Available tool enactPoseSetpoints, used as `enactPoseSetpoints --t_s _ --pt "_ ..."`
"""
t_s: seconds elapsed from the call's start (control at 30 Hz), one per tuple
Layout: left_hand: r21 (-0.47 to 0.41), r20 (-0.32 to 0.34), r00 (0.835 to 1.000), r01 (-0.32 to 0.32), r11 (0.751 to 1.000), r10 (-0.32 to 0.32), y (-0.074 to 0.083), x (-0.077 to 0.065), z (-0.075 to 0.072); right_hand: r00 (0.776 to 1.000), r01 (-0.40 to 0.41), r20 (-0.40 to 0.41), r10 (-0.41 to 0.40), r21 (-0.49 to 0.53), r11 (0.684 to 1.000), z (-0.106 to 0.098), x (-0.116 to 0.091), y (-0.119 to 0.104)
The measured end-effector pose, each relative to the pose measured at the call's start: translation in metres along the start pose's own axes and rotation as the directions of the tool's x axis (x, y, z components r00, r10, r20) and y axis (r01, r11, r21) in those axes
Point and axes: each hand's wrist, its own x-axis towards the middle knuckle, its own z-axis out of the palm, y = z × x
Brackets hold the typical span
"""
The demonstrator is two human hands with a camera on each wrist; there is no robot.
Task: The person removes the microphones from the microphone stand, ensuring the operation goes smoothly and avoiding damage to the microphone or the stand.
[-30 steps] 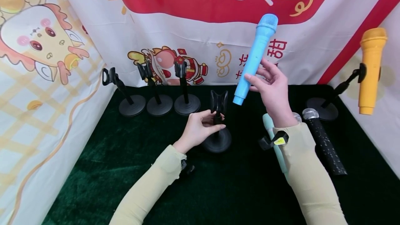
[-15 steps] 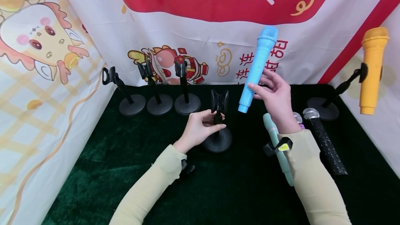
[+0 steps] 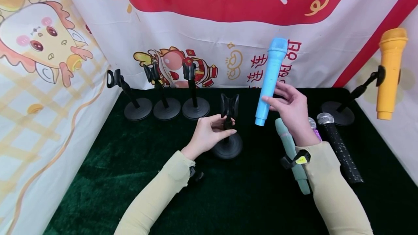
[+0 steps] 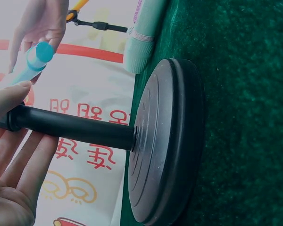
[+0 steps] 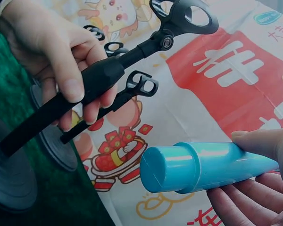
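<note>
My left hand (image 3: pixel 209 133) grips the post of a black microphone stand (image 3: pixel 227 148), thumb on one side and fingers on the other. The stand's round base rests on the green cloth, and its clip at the top holds nothing. To the right, my right hand (image 3: pixel 292 113) pinches a blue microphone (image 3: pixel 271 82) in the air, head up and slightly tilted. In the right wrist view the microphone's blunt lower end (image 5: pixel 165 169) points toward the stand, apart from its clip (image 5: pixel 191 19). The left wrist view shows the stand's base (image 4: pixel 162 141) flat on the cloth.
Three black stands (image 3: pixel 166 108) with bare clips line the back left. At the right, another stand (image 3: pixel 337 113) bears a yellow microphone (image 3: pixel 392 75). Mint (image 3: pixel 292 155), black (image 3: pixel 339 148) and purple (image 3: pixel 315 128) microphones lie near my right forearm. A printed cloth backdrop (image 3: pixel 196 35) rises behind.
My right hand has moved down and slightly right with the blue microphone, which now stands more upright. My left hand and the stand have stayed put.
</note>
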Motion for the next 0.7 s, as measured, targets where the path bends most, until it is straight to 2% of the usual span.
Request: enactPoseSetpoints --t_s 0.13,0.3,0.53,0.7 --pt "0.004 0.001 1.0 -0.003 1.0 0.003 0.0 0.0 0.0 1.0 -0.02 0.006 0.02 -0.01 1.0 -0.004 -0.005 0.003" --pt "0.007 0.003 1.0 0.007 1.0 -0.007 0.0 0.0 0.0 1.0 -0.004 0.015 0.005 -0.034 0.999 -0.009 -0.01 0.009" --pt "0.007 0.005 1.0 0.015 1.0 -0.015 0.0 0.001 0.0 0.998 -0.004 0.057 0.012 -0.137 0.991 -0.016 -0.018 0.018" --pt "0.008 0.006 1.0 0.015 1.0 -0.015 0.001 0.001 -0.001 0.995 -0.042 0.083 0.06 -0.208 0.977 -0.021 -0.027 0.023"
